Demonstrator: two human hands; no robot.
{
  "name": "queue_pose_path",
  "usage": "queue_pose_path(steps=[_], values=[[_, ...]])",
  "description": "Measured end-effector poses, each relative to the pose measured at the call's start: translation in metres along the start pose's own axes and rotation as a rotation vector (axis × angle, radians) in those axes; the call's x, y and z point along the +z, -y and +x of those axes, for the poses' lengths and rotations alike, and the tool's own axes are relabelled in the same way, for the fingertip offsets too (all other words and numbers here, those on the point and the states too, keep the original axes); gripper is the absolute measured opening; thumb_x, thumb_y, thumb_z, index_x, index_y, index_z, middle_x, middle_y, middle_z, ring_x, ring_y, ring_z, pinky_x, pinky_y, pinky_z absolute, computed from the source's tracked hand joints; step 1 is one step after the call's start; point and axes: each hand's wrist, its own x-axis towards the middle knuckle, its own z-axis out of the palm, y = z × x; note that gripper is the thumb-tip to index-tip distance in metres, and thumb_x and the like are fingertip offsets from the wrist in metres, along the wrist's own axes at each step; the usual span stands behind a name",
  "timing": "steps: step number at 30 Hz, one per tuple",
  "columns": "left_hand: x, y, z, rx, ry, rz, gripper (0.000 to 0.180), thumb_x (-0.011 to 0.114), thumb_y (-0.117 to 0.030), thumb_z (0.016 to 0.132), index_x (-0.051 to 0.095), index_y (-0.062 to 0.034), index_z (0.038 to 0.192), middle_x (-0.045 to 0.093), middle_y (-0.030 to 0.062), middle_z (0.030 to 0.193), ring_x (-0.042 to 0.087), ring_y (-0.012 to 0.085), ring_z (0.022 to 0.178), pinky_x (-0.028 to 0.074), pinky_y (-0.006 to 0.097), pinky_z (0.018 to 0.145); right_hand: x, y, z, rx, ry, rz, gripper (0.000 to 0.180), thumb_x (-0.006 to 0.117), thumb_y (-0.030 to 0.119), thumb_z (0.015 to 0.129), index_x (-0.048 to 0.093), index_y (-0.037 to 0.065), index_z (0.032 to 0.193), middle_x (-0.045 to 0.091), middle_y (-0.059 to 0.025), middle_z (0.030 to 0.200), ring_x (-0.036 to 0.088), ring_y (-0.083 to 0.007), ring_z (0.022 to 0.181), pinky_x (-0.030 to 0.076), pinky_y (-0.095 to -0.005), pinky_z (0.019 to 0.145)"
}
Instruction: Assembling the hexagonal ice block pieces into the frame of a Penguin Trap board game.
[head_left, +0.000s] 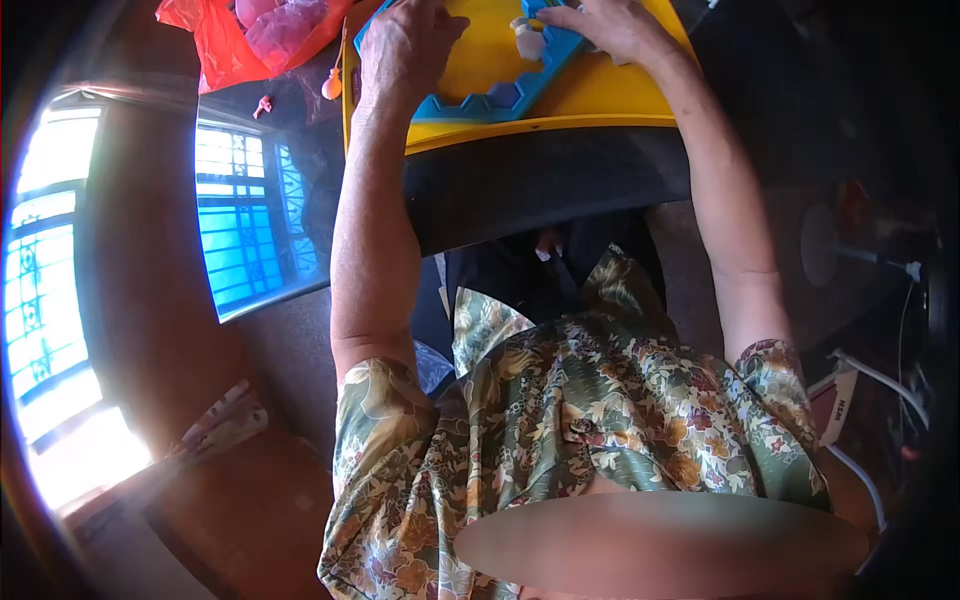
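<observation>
A blue plastic frame (470,108) with a notched inner edge lies on a yellow board (545,124) at the top of the view. My left hand (408,50) is closed at the frame's left side, its fingertips partly hidden. At the right side, my right hand (612,28) has its thumb stretched across the frame; its other fingers are cut off by the picture's edge. Between the hands, a small whitish block (529,42) stands by the frame's inner edge. A darker blue hexagonal piece (503,95) sits in the near notches.
Left of the board lie a red plastic bag (235,50) with pink things inside, a small orange object (332,84) and a small red piece (263,106). The dark glossy tabletop (300,150) reflects a window. A standing fan (822,245) and cables are at the right.
</observation>
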Motion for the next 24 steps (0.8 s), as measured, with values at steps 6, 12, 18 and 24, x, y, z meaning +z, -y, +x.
queue_pose_path(steps=[6,12,18,24], values=[[0.009,0.0,-0.002,-0.061,-0.018,0.034,0.027,0.074,-0.012,0.087,0.072,-0.006,0.113,0.074,0.016,0.094,0.072,0.0327,0.087,0.056,0.043,0.08,0.006,0.001,0.003,-0.021,-0.02,-0.129,0.048,0.074,0.048,0.092,0.068,0.004,0.109,0.073,-0.0216,0.086,0.072,-0.0315,0.066,0.057,-0.043,0.065],[0.016,-0.008,-0.003,0.158,0.076,-0.041,0.021,0.071,-0.012,0.087,0.073,-0.0051,0.106,0.073,0.0159,0.091,0.072,0.0331,0.086,0.056,0.043,0.079,0.014,-0.028,0.012,-0.365,-0.273,-0.253,0.046,0.069,0.041,0.097,0.06,0.005,0.125,0.072,-0.0209,0.089,0.072,-0.0286,0.069,0.056,-0.0407,0.062],[-0.007,0.012,0.002,0.105,-0.144,-0.134,0.02,0.073,-0.004,0.087,0.073,-0.0067,0.106,0.072,0.0126,0.085,0.071,0.0236,0.077,0.056,0.035,0.069,-0.01,-0.001,-0.011,0.043,0.104,0.199,0.043,0.064,0.023,0.1,0.055,0.003,0.137,0.064,-0.008,0.073,0.059,-0.0149,0.054,0.043,-0.0296,0.04],[-0.03,0.073,0.002,-0.124,-0.491,-0.036,0.02,0.068,-0.015,0.094,0.074,-0.0057,0.11,0.072,0.0114,0.077,0.071,0.0195,0.069,0.056,0.033,0.066,-0.023,-0.003,-0.016,0.045,0.168,0.221,0.035,0.065,0.019,0.099,0.06,0.003,0.13,0.063,-0.0045,0.072,0.057,-0.0122,0.054,0.042,-0.0272,0.041]])
